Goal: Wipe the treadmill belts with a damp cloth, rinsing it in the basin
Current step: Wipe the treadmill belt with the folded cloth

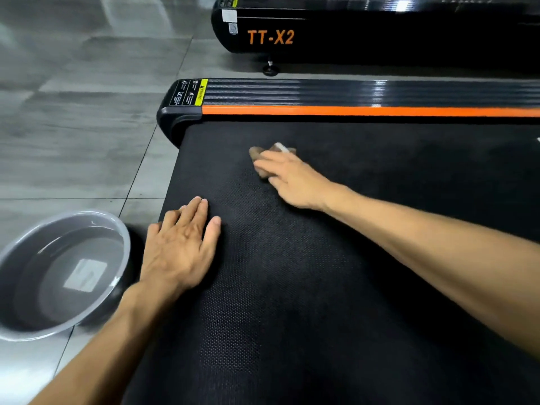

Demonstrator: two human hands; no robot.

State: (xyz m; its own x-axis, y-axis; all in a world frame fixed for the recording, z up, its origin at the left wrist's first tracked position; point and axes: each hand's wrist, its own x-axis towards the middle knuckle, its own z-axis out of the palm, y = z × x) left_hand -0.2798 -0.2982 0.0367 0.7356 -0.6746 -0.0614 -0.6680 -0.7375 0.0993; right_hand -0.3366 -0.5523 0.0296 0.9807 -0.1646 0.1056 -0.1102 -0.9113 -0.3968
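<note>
The cloth (270,157), a small brown wad, lies on the belt (321,287) toward its far side, a little in from the end that meets the floor (73,127). The right hand (292,179) covers most of it, fingers fairly straight and pressed down flat on top; whether the thumb hooks under the cloth cannot be told, as the hand is blurred. The left hand (181,244) rests flat on the belt near the end edge, fingers together and straight, holding nothing and seemingly bracing the body.

Beyond the cloth an orange strip (350,111) and a ribbed side rail (321,90) run along the belt's far edge. A grey basin (11,252) with water stands on the floor just beside the belt's end, near the left hand. A second treadmill (380,33) marked TT-X2 stands well apart, across the floor.

Risks, as I judge them: the wad is small under the palm, so a quick stroke could leave it behind or roll it out from under the fingers. Weight on the left hand could shift the belt. The basin sits close enough that an elbow swung back could knock it and spill water onto the floor
</note>
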